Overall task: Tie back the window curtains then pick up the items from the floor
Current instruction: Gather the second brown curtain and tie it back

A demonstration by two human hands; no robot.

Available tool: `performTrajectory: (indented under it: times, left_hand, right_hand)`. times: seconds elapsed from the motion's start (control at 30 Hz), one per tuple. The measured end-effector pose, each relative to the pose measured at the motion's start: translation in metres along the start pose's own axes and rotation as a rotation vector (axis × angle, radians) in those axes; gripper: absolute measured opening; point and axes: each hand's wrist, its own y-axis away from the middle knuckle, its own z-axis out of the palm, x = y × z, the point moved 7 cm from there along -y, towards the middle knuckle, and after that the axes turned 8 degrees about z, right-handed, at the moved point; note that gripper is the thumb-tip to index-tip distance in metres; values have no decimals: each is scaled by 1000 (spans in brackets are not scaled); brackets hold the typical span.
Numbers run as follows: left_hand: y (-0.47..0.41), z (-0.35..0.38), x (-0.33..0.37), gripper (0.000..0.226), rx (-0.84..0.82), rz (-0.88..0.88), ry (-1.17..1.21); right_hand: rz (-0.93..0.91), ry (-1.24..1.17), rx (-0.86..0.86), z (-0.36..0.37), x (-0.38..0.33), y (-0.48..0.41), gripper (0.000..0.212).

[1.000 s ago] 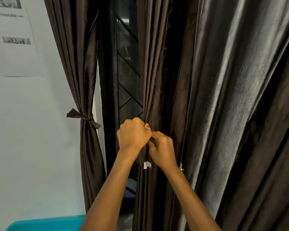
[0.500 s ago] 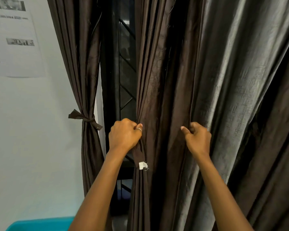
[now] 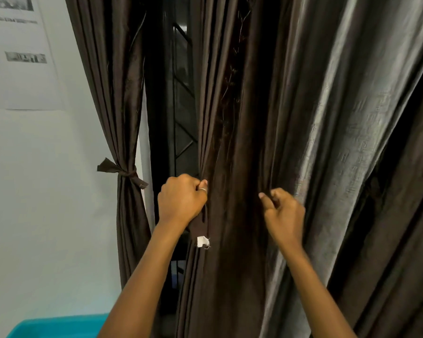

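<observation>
The left hand [image 3: 182, 200], at 7 o'clock from frame centre, is clenched on the inner edge of the untied curtain [image 3: 327, 142]. A dark strip [image 3: 200, 228] with a white tag [image 3: 202, 241] hangs at 6 o'clock below the fist. The right hand [image 3: 285, 213], at 3 o'clock from the left, has fingers curled against the folds; whether it grips cloth cannot be determined. The tied curtain [image 3: 117, 106] hangs at 9 o'clock, bound by its tie-back [image 3: 122, 170].

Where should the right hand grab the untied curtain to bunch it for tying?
Grip the curtain at its far-right folds, level with the left hand, coming round from the right: it hangs in vertical pleats, and that hand grips its left edge.
</observation>
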Motion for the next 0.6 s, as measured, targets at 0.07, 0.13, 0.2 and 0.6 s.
performTrajectory:
  times: [0.07, 0.13, 0.2, 0.6]
  left_hand:
    - [3, 6, 14, 59, -13, 29, -1]
    - [6, 9, 24, 58, -17, 30, -1]
    - [9, 10, 31, 54, -18, 25, -11]
    - [11, 6, 18, 50, -23, 35, 104]
  right_hand:
    - [-26, -34, -20, 14, -15, 13, 46]
    - [-56, -45, -48, 30, -29, 24, 38]
    - [-114, -47, -88, 44, -42, 34, 23]
    - [-135, -57, -81, 66, -72, 60, 12]
